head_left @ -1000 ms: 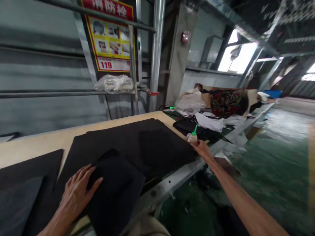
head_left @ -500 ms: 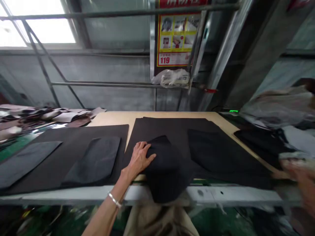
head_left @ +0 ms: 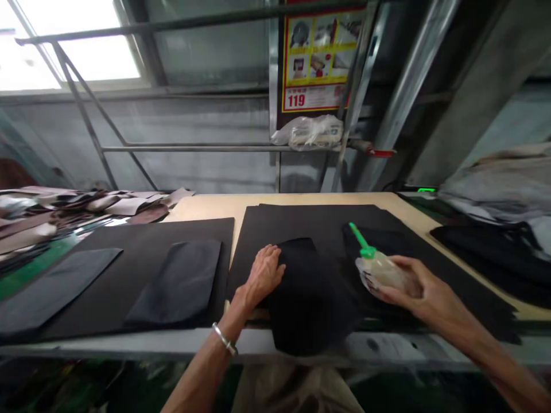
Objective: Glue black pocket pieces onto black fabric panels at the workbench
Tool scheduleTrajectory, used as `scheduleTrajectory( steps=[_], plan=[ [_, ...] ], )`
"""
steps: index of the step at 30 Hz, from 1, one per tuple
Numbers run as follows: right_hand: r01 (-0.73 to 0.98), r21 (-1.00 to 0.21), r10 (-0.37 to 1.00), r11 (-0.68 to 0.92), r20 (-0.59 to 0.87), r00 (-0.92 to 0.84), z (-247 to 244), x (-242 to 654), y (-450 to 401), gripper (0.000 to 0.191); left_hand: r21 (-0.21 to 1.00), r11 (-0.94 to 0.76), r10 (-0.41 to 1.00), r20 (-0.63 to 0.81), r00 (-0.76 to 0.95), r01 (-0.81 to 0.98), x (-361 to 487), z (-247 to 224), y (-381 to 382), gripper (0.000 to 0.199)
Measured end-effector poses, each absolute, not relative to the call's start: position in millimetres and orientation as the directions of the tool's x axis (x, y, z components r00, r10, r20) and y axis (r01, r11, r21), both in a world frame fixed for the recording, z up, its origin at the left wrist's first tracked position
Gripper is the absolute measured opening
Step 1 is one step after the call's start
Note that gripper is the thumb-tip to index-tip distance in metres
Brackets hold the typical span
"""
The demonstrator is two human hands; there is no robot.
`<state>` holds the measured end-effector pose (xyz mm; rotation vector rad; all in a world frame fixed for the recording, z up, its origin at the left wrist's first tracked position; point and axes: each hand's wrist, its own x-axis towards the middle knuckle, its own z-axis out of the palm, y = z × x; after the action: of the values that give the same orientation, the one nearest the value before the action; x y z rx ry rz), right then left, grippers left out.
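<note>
My left hand, a bracelet at its wrist, lies over the left edge of a black fabric-like piece. Its fingers are fairly flat and the thumb stands apart. This piece rests on a stack of large black sheets and hangs past the table's front edge. In my right hand is a squeeze bottle with a green nozzle pointing up and left. The bottle is above another black piece, partly hiding it.
Two dark cut pieces lie on a black sheet at left. Scraps are heaped behind them. At right sit a folded black item and plastic-covered material. Metal rails run behind the table.
My right hand has come in from the far right edge and now holds the bottle over the sheets. My left hand stays on the black piece; the view has shifted slightly.
</note>
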<state>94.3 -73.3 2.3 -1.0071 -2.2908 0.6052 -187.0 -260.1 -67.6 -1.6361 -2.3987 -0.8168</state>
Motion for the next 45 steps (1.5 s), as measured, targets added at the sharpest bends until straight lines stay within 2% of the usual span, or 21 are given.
scheduleTrajectory(
  steps=[3, 6, 9, 13, 17, 21, 25, 28, 35, 45],
  plan=[
    [0.495, -0.642, 0.763, 0.586, 0.229, -0.605, -1, 92, -80, 0.067, 0.369, 0.261, 0.821, 0.402, -0.406, 0.892, -189, -59, -259, 0.043],
    [0.488, -0.642, 0.748, 0.591, 0.212, -0.628, -2, 92, -84, 0.066, 0.332, 0.340, 0.781, 0.421, -0.461, 0.880, -176, -51, -273, 0.036],
    [0.444, -0.612, 0.698, 0.655, 0.265, -0.665, 1, 84, -89, 0.063, 0.330, 0.378, 0.752, 0.435, -0.495, 0.865, -159, -53, -296, 0.025],
    [0.371, -0.534, 0.615, 0.760, 0.405, -0.676, 4, 59, -98, 0.066, 0.342, 0.325, 0.752, 0.472, -0.460, 0.882, -150, -70, -316, 0.028],
    [0.250, -0.402, 0.453, 0.881, 0.561, -0.693, 5, 30, -109, 0.059, 0.335, 0.318, 0.726, 0.515, -0.455, 0.887, -154, -86, -315, 0.037],
    [0.122, -0.201, 0.226, 0.972, 0.650, -0.725, 7, 0, -120, 0.052, 0.325, 0.368, 0.708, 0.509, -0.489, 0.871, -154, -91, -311, 0.040],
    [0.011, 0.031, -0.011, 0.999, 0.621, -0.783, 5, -28, -129, 0.047, 0.327, 0.412, 0.697, 0.488, -0.526, 0.850, -152, -92, -311, 0.043],
    [-0.009, 0.125, -0.082, 0.992, 0.594, -0.801, 2, -44, -135, 0.044, 0.344, 0.408, 0.696, 0.483, -0.532, 0.846, -152, -93, -311, 0.043],
    [-0.094, 0.117, -0.143, 0.989, 0.547, -0.825, 0, -63, -145, 0.047, 0.327, 0.418, 0.702, 0.477, -0.529, 0.848, -151, -93, -310, 0.045],
    [-0.196, 0.128, -0.234, 0.972, 0.528, -0.816, 8, -66, -148, 0.037, 0.265, 0.442, 0.676, 0.529, -0.513, 0.857, -149, -91, -312, 0.042]
  ],
)
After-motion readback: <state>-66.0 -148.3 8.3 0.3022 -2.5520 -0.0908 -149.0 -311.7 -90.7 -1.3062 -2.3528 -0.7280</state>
